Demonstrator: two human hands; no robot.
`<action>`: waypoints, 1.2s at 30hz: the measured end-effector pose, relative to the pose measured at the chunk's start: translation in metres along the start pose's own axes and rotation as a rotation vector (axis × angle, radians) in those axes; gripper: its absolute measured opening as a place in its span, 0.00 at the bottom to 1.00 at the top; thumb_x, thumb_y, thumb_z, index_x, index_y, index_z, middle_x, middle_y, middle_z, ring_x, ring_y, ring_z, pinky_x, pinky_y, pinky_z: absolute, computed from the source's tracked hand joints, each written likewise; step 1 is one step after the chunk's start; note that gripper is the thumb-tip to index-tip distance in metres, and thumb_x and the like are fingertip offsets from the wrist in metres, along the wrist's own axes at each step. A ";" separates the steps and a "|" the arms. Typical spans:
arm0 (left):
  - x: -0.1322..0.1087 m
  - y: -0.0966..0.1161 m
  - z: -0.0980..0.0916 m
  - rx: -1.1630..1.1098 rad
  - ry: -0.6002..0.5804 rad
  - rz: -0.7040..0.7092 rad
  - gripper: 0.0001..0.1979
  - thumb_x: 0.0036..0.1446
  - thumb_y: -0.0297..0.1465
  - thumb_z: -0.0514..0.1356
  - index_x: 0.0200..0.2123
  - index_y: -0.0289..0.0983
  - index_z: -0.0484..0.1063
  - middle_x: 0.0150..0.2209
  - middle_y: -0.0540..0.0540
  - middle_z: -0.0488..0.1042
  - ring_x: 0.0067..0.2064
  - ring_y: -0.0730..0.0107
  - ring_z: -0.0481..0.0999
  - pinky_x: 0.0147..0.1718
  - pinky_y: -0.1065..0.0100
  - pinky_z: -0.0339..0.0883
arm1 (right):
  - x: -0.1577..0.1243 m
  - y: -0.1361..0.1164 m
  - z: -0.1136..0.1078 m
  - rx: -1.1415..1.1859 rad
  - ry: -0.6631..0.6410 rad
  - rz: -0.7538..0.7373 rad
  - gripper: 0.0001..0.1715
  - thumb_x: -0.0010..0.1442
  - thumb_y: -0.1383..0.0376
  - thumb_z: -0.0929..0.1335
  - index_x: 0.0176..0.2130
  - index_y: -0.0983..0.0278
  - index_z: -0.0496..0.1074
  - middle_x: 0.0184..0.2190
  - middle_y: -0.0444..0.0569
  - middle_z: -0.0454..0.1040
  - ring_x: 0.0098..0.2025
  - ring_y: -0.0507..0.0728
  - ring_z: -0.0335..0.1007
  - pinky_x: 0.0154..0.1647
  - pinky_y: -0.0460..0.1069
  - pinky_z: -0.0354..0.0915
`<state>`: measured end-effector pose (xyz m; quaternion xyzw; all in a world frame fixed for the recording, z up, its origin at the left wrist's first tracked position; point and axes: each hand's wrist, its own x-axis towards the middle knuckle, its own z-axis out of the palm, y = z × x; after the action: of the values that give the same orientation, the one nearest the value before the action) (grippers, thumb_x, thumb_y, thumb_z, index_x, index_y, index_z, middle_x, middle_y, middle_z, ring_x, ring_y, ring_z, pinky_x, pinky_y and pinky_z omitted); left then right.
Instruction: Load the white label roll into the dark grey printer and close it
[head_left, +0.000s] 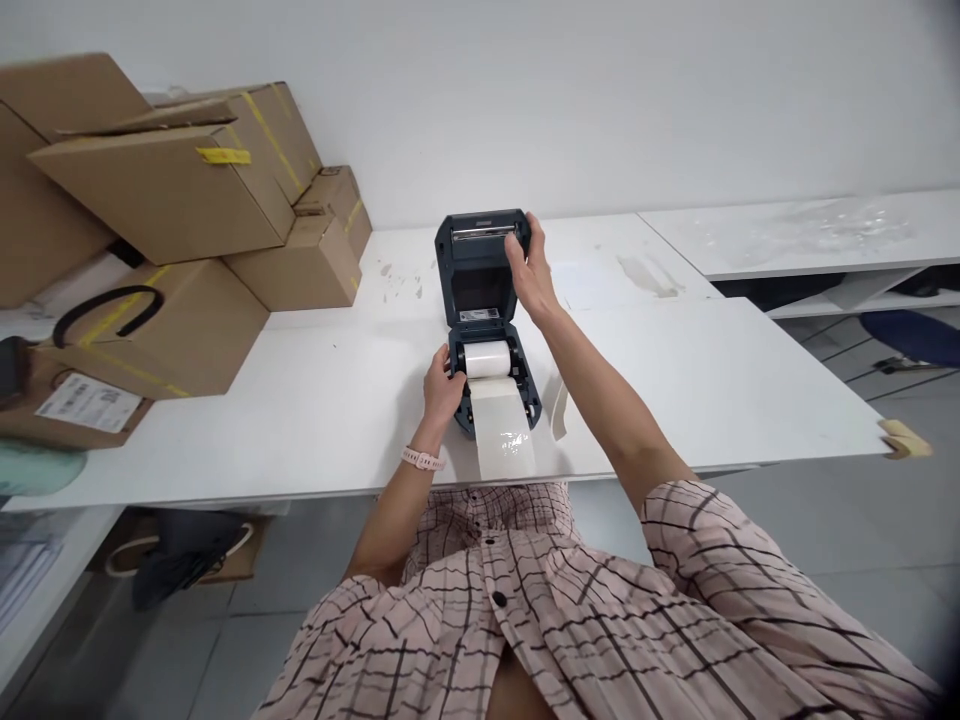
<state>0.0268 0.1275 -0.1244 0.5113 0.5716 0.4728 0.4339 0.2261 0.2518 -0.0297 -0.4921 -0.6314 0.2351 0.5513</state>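
Observation:
A dark label printer [480, 300] stands open on the white table [720, 380]. Its lid [480, 262] is tipped up and back. My right hand [531, 270] grips the lid's upper right corner, fingers curled over the edge. My left hand [442, 385] is closed on the left side of the printer's base. Inside sits a white label roll [487, 359], and a glossy label strip [504, 432] runs out toward the table's front edge. A loose strip of backing paper [558, 405] lies just right of the printer.
Several cardboard boxes [172, 190] are stacked on the table's left, one with a black strap handle [105, 310]. A second white table [810, 232] stands at the back right. A tan corner guard [906, 440] caps the table's right corner. A bag [187, 555] lies on the floor below.

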 end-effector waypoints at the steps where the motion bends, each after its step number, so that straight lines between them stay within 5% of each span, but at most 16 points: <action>1: -0.001 0.001 0.000 0.020 0.003 0.014 0.38 0.55 0.26 0.62 0.70 0.38 0.64 0.70 0.35 0.67 0.69 0.44 0.69 0.66 0.44 0.66 | 0.007 0.003 0.000 0.010 -0.011 -0.003 0.56 0.62 0.28 0.57 0.75 0.52 0.45 0.74 0.51 0.59 0.77 0.68 0.52 0.75 0.66 0.51; 7: -0.003 0.009 0.001 0.098 0.027 0.018 0.34 0.56 0.24 0.61 0.67 0.39 0.69 0.67 0.37 0.72 0.67 0.47 0.73 0.66 0.46 0.66 | 0.015 0.007 -0.031 0.051 -0.223 -0.106 0.58 0.60 0.28 0.63 0.74 0.55 0.49 0.73 0.54 0.60 0.71 0.67 0.61 0.71 0.68 0.59; 12: -0.006 0.012 0.001 0.153 0.034 0.002 0.33 0.58 0.23 0.59 0.68 0.38 0.66 0.68 0.38 0.70 0.68 0.50 0.71 0.67 0.51 0.65 | -0.033 -0.004 -0.056 -0.032 -0.097 -0.163 0.44 0.64 0.39 0.68 0.70 0.49 0.56 0.67 0.54 0.68 0.65 0.67 0.69 0.63 0.65 0.69; 15: -0.005 0.012 0.002 0.157 0.043 0.027 0.35 0.57 0.21 0.58 0.69 0.40 0.64 0.68 0.40 0.71 0.69 0.52 0.71 0.67 0.51 0.64 | -0.060 -0.006 -0.043 -0.110 -0.404 -0.140 0.37 0.63 0.47 0.71 0.64 0.56 0.63 0.59 0.56 0.75 0.59 0.66 0.75 0.60 0.65 0.72; 19: -0.004 0.013 0.004 0.199 0.061 0.040 0.39 0.57 0.20 0.58 0.72 0.43 0.59 0.66 0.41 0.73 0.68 0.52 0.72 0.69 0.47 0.61 | -0.071 -0.006 -0.004 -0.454 -0.900 -0.113 0.49 0.56 0.60 0.75 0.70 0.61 0.57 0.65 0.63 0.70 0.64 0.73 0.70 0.61 0.67 0.68; 25: -0.006 0.015 0.006 0.233 0.086 0.007 0.41 0.57 0.19 0.58 0.73 0.40 0.55 0.66 0.38 0.73 0.69 0.50 0.71 0.69 0.47 0.61 | -0.063 -0.013 0.030 -0.789 -1.089 -0.039 0.69 0.51 0.63 0.77 0.78 0.62 0.40 0.66 0.69 0.69 0.62 0.79 0.72 0.58 0.68 0.69; 30: -0.005 0.013 0.006 0.185 0.081 0.022 0.41 0.57 0.18 0.57 0.73 0.41 0.55 0.66 0.40 0.73 0.68 0.53 0.72 0.68 0.49 0.63 | -0.056 -0.027 -0.022 -0.366 -1.102 -0.170 0.65 0.50 0.58 0.78 0.76 0.55 0.48 0.75 0.56 0.58 0.71 0.72 0.62 0.68 0.63 0.64; 33: -0.005 0.010 0.006 0.146 0.081 0.027 0.41 0.57 0.19 0.58 0.73 0.41 0.56 0.67 0.39 0.72 0.68 0.53 0.72 0.68 0.50 0.63 | -0.053 -0.035 -0.077 -0.107 -1.004 -0.220 0.54 0.51 0.55 0.79 0.71 0.54 0.61 0.71 0.52 0.65 0.70 0.68 0.63 0.69 0.60 0.63; 36: -0.005 0.007 0.005 0.125 0.075 0.032 0.39 0.58 0.21 0.59 0.72 0.42 0.57 0.68 0.38 0.70 0.68 0.51 0.72 0.67 0.48 0.64 | -0.049 -0.026 -0.121 -0.030 -0.806 -0.103 0.47 0.48 0.54 0.81 0.63 0.56 0.69 0.65 0.52 0.70 0.65 0.68 0.68 0.65 0.60 0.67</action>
<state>0.0336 0.1233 -0.1180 0.5284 0.6075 0.4620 0.3719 0.3246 0.1684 0.0036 -0.3364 -0.8240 0.3721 0.2637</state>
